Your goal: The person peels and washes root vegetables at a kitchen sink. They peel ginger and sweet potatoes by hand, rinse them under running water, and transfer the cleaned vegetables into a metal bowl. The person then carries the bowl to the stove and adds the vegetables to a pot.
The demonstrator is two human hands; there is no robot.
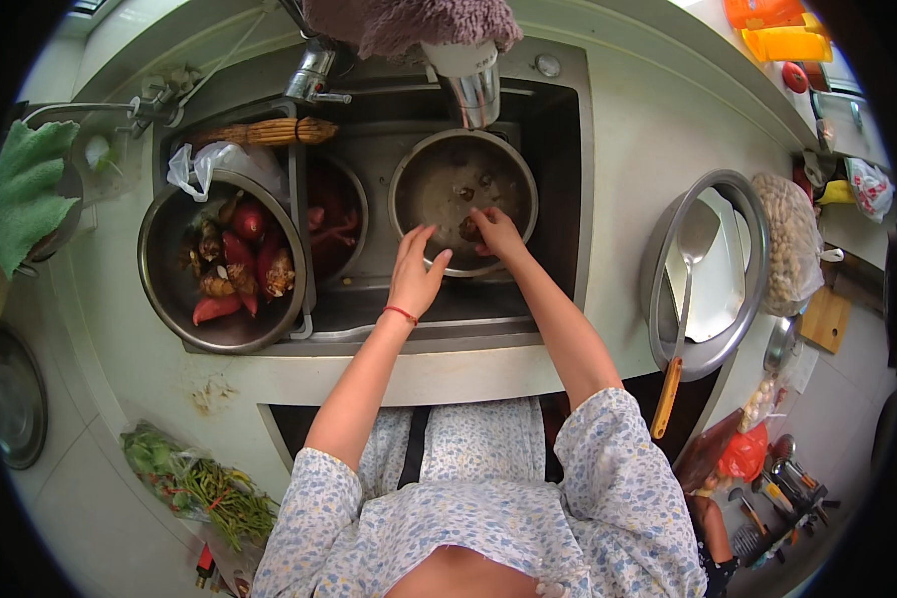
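Note:
A round metal bowl (pixel 523 164) of cloudy water stands in the right part of the sink (pixel 560 224). Several brown lumps (pixel 463 193) lie in the water; their exact kind is unclear. My right hand (pixel 499 236) reaches over the bowl's near right side and pinches a brown knobbly piece (pixel 469 229) between thumb and fingers. With fingers apart and nothing in it, my left hand (pixel 417 275) hovers at the near left rim. Directly behind the bowl hangs a shiny metal cylinder (pixel 480 101), partly covered by a purple cloth (pixel 418 26).
At left, a metal basin (pixel 148 258) holds red-skinned roots (pixel 241 258). Between the vessels, a pot (pixel 360 194) contains raw meat in reddish water. A bamboo brush (pixel 269 133) lies behind. On the right counter, an oval basin (pixel 654 284) holds a spatula (pixel 689 258). Another person's arm (pixel 711 527) shows lower right.

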